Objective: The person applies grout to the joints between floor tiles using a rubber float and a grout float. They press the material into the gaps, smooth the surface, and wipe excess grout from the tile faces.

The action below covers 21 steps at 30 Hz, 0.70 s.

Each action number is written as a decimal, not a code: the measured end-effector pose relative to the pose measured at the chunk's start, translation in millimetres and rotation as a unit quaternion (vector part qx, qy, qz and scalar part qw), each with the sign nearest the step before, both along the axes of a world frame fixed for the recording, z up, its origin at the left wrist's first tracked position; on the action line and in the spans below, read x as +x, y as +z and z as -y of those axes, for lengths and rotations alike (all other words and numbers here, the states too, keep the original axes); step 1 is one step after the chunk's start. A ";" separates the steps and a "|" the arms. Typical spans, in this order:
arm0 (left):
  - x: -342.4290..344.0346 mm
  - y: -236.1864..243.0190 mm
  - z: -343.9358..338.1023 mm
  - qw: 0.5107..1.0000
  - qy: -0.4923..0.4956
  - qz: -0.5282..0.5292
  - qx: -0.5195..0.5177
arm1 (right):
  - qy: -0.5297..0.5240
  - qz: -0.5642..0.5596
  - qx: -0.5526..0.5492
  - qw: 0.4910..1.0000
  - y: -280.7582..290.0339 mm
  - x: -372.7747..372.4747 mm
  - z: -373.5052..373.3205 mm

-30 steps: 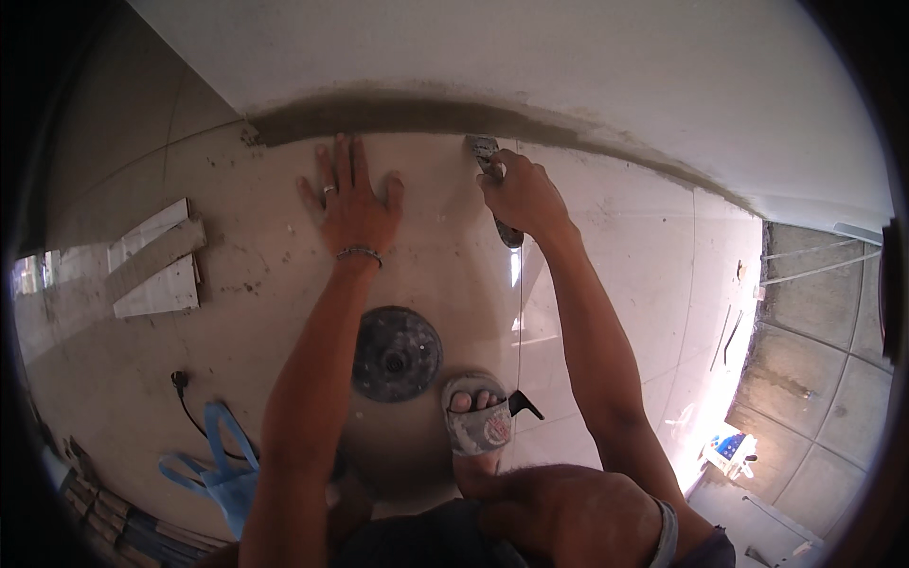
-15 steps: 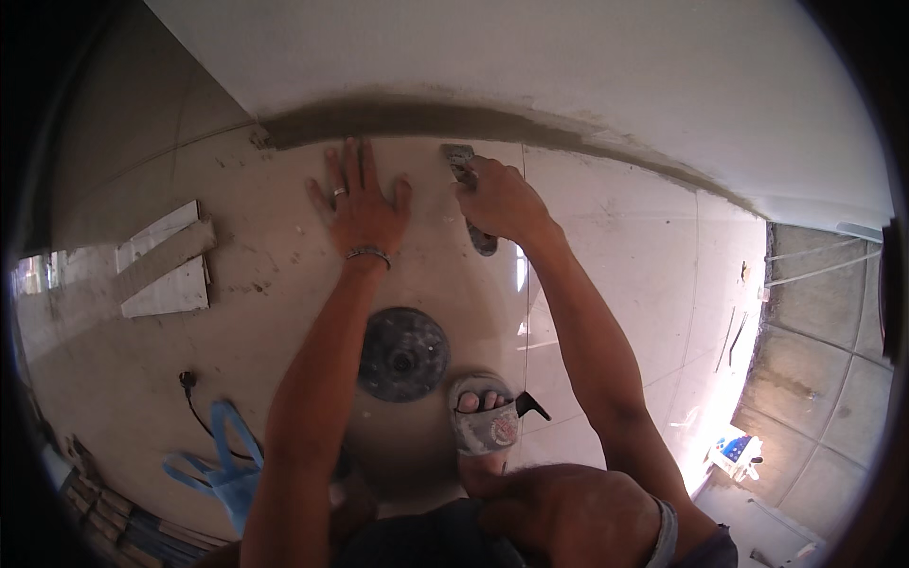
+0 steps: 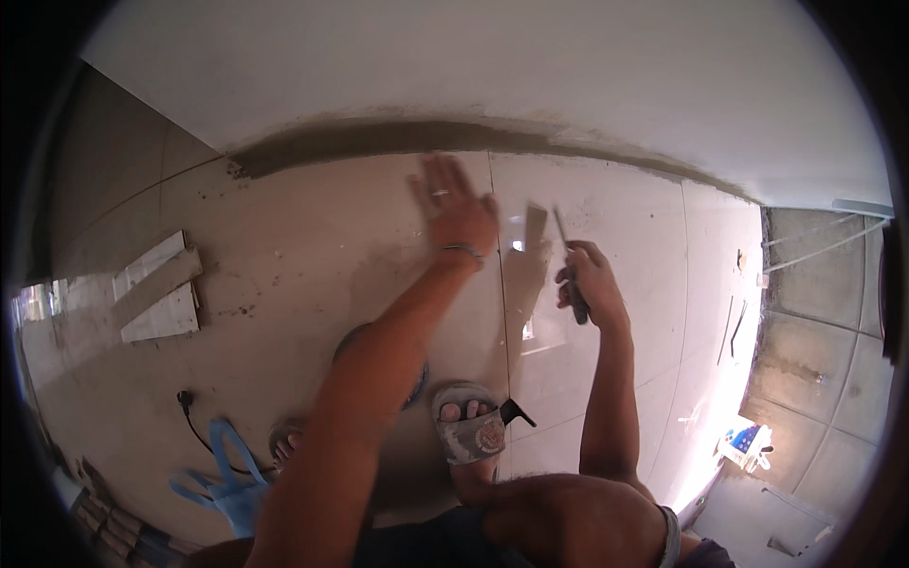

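Observation:
My left hand (image 3: 458, 216), wearing a ring and a wristband, is spread over the pale tiled floor (image 3: 303, 227), a little short of the wall's foot. Its fingers are slightly blurred, and I cannot tell whether the palm touches the tile. My right hand (image 3: 594, 287) grips a putty knife (image 3: 578, 305) by its dark handle. The thin blade is seen edge-on and points toward the wall, above the floor. Along the foot of the white wall (image 3: 492, 57) runs a band of grey-brown mortar (image 3: 379, 142). A dark round disc (image 3: 354, 338) is mostly hidden under my left forearm.
Cut tile pieces (image 3: 156, 289) lie at the left. Nearer me are a black plug (image 3: 185, 399) with its cord and a blue bag (image 3: 235, 497). My sandalled foot (image 3: 469, 421) stands by a black angled piece (image 3: 516, 414). A white container (image 3: 746, 443) sits at the right by grey paving.
My left hand has slid right along the floor near the wall. My right hand has drawn back and right with the putty knife, lifting it from the tile. The disc is now mostly covered.

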<state>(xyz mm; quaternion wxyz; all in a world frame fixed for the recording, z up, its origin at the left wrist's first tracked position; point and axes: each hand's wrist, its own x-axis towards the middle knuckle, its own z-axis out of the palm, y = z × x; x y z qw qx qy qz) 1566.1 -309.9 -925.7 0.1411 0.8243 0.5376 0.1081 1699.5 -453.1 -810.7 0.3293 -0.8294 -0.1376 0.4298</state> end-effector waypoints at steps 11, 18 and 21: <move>26.1 -0.5 37.0 0.962 -0.255 0.092 -0.001 | 0.280 0.333 0.119 0.893 -8.5 23.1 -20.8; -80.6 -8.3 -35.0 0.994 -0.071 -0.041 0.071 | 0.327 0.250 -0.039 0.910 -7.6 -32.7 -101.8; -77.6 -8.3 -28.8 0.994 -0.063 -0.051 0.069 | 0.357 0.248 -0.066 0.898 -4.1 -30.1 -108.4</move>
